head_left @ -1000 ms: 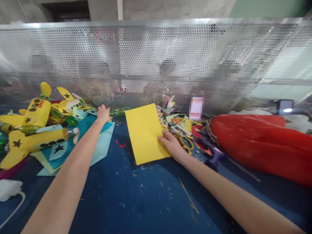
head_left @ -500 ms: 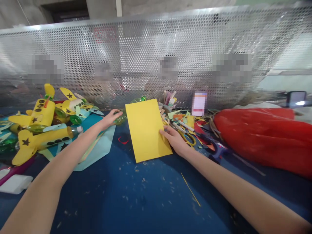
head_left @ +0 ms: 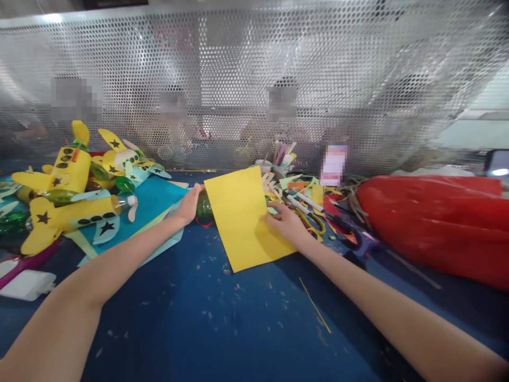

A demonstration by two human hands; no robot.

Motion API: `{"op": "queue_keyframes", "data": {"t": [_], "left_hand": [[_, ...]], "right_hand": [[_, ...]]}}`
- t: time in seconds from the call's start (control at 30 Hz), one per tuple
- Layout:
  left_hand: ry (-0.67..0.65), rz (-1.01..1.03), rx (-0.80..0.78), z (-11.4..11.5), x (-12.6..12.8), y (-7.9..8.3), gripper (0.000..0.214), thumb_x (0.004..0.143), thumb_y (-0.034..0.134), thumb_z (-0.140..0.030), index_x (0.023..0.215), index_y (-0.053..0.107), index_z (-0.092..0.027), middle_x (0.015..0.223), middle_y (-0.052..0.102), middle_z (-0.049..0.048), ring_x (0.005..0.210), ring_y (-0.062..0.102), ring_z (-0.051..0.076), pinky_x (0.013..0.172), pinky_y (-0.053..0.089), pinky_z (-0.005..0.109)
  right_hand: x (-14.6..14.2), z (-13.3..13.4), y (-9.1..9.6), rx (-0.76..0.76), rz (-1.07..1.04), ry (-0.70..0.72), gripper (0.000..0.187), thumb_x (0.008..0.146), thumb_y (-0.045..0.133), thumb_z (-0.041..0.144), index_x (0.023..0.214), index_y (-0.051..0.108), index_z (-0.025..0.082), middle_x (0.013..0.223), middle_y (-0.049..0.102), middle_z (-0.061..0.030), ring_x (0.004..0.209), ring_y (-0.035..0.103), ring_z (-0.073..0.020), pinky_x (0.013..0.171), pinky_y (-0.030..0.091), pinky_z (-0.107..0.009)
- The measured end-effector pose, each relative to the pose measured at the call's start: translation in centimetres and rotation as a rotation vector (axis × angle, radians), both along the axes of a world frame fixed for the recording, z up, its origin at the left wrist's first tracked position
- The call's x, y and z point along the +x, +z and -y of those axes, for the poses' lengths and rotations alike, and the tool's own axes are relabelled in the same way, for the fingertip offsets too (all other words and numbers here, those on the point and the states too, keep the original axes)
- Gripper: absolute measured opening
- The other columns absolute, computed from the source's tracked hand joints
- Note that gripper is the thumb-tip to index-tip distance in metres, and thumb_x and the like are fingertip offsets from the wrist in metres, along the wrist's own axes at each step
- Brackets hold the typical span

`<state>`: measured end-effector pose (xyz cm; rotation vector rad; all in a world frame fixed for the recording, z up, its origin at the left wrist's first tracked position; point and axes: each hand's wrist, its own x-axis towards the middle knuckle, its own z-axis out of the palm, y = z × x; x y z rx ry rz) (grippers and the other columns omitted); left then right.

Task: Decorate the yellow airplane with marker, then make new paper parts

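A yellow sheet of paper or card (head_left: 238,212) stands tilted in front of me, its lower corner close to the blue table. My right hand (head_left: 288,225) pinches it at the right edge. Behind the sheet lies a green plastic bottle (head_left: 204,206), mostly hidden; a bit of green also shows by my right fingers. My left hand (head_left: 188,206) is closed against the bottle's left end, fingers partly hidden. Beside that hand, blue paper sheets (head_left: 155,199) lie on the table.
Yellow bottle airplanes (head_left: 89,216) are piled on the left, near a white bottle (head_left: 27,285). Scissors (head_left: 316,223), markers (head_left: 304,204) and paper scraps lie on the right, beside a red bag (head_left: 429,225). A perforated metal screen (head_left: 234,74) stands behind, with people beyond it.
The bottle's green cap no longer shows above the sheet; the bottle has dropped behind it. My left hand has moved slightly right and down against the bottle. The sheet's lower edge has swung right.
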<state>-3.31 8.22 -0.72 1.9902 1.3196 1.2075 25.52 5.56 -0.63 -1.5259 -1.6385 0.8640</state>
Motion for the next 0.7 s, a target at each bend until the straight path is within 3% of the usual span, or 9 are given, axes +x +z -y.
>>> {"op": "queue_keyframes", "data": {"t": [0.13, 0.23, 0.33, 0.43, 0.5, 0.6, 0.7], "left_hand": [[-0.063, 0.028, 0.143, 0.7, 0.4, 0.2, 0.064, 0.091, 0.032, -0.063, 0.129, 0.055, -0.017, 0.139, 0.057, 0.0114, 0.130, 0.050, 0.026, 0.109, 0.039, 0.040], [-0.002, 0.012, 0.077, 0.7, 0.5, 0.3, 0.061, 0.083, 0.052, -0.062, 0.122, 0.060, -0.016, 0.131, 0.063, 0.0118, 0.124, 0.055, 0.031, 0.104, 0.044, 0.042], [0.038, 0.039, -0.022, 0.4, 0.6, 0.1, 0.050, 0.079, 0.061, -0.056, 0.108, 0.066, -0.017, 0.118, 0.071, 0.0101, 0.110, 0.064, 0.031, 0.094, 0.051, 0.042], [0.041, 0.072, -0.054, -0.1, 0.7, -0.2, 0.047, 0.078, 0.061, -0.056, 0.101, 0.068, -0.015, 0.109, 0.073, 0.0105, 0.099, 0.068, 0.030, 0.085, 0.055, 0.041], [0.042, 0.098, -0.072, -0.3, 0.6, -0.3, 0.050, 0.077, 0.061, -0.058, 0.099, 0.068, -0.014, 0.106, 0.074, 0.0113, 0.096, 0.069, 0.029, 0.082, 0.057, 0.041], [0.035, 0.125, -0.089, -0.3, 0.6, -0.3, 0.051, 0.075, 0.064, -0.058, 0.101, 0.068, -0.014, 0.108, 0.074, 0.0113, 0.097, 0.069, 0.029, 0.083, 0.057, 0.041], [0.014, 0.133, -0.099, 0.2, 0.8, 0.2, 0.046, 0.074, 0.068, -0.052, 0.102, 0.069, -0.016, 0.112, 0.073, 0.0099, 0.100, 0.069, 0.029, 0.085, 0.057, 0.042]], "right_hand": [[-0.2, 0.4, -0.2, 0.093, 0.081, -0.034, 0.031, 0.069, 0.059, 0.031, 0.098, 0.051, 0.025, 0.047, 0.055, 0.0082, 0.042, 0.054, -0.0168, 0.042, 0.036, -0.025], [-0.6, 0.8, 0.2, 0.118, 0.157, -0.068, 0.025, 0.069, 0.058, 0.028, 0.093, 0.051, 0.024, 0.045, 0.051, 0.0087, 0.042, 0.051, -0.0159, 0.044, 0.036, -0.025], [-0.7, 1.1, 0.7, 0.121, 0.267, 0.036, 0.011, 0.071, 0.059, 0.029, 0.079, 0.057, 0.022, 0.046, 0.053, 0.0052, 0.042, 0.048, -0.0141, 0.045, 0.034, -0.025], [-0.6, 1.3, 1.2, 0.188, 0.377, 0.161, 0.028, 0.081, 0.054, 0.041, 0.068, 0.065, 0.020, 0.046, 0.055, 0.0012, 0.042, 0.045, -0.0130, 0.045, 0.030, -0.026], [-0.5, 1.5, 1.4, 0.276, 0.444, 0.165, 0.042, 0.088, 0.047, 0.049, 0.066, 0.069, 0.020, 0.044, 0.053, -0.0002, 0.041, 0.045, -0.0135, 0.045, 0.028, -0.027], [-0.3, 1.8, 1.6, 0.452, 0.500, 0.083, 0.040, 0.091, 0.047, 0.047, 0.075, 0.072, 0.020, 0.048, 0.056, -0.0016, 0.045, 0.051, -0.0160, 0.049, 0.035, -0.029], [-0.4, 2.0, 1.7, 0.708, 0.476, 0.125, 0.030, 0.093, 0.047, 0.036, 0.103, 0.071, 0.020, 0.082, 0.072, -0.0079, 0.074, 0.067, -0.0220, 0.071, 0.051, -0.034]]}}
